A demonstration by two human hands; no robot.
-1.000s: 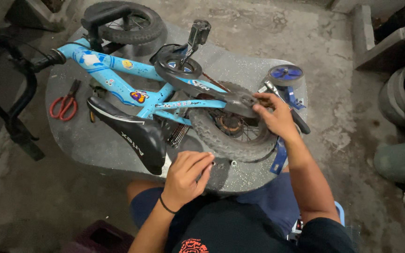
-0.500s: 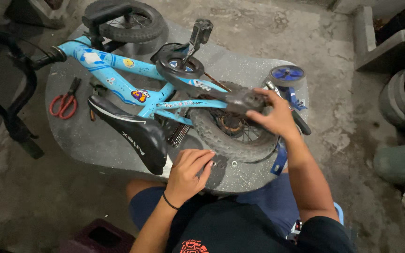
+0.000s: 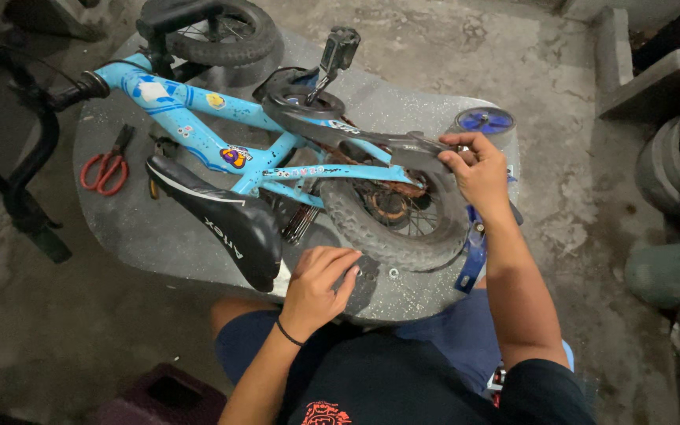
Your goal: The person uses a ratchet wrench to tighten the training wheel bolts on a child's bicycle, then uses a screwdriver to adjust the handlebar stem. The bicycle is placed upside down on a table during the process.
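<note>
Chain guard (image 3: pixel 371 145) pinched by right hand (image 3: pixel 478 169), left hand (image 3: pixel 320 279) curled on table (image 3: pixel 159 236)

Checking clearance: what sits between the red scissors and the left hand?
In the head view, the black saddle lies between the red scissors and the left hand, with bare grey tabletop either side of it.

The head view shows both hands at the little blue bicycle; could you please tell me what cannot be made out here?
- Head view: what the left hand fingers touch on the table edge; the small parts there are too small.
- Head view: the rear wheel hub, hidden behind the chain guard that the right hand lifts.
- Head view: the handlebar, cut off by the left edge.
- Head view: the front wheel, cut by the top edge.
</note>
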